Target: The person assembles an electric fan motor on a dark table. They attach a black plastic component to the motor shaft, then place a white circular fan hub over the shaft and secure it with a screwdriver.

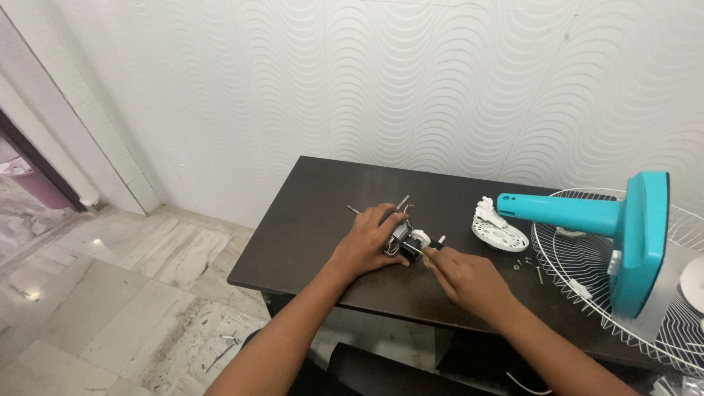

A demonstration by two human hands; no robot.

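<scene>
Centrally – left hand (369, 242) clasps motor (402, 240), right hand (466, 276) pinches screwdriver (424, 252) (table (308, 220) edge near)

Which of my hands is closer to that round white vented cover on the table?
Right. Your right hand lies a short way left of and below the round white vented cover; your left hand is farther left, gripping the small motor.

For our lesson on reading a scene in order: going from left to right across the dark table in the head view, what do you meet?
Left hand → small motor it holds → right hand → round white cover → loose screws → teal fan stand on the white wire guard.
</scene>
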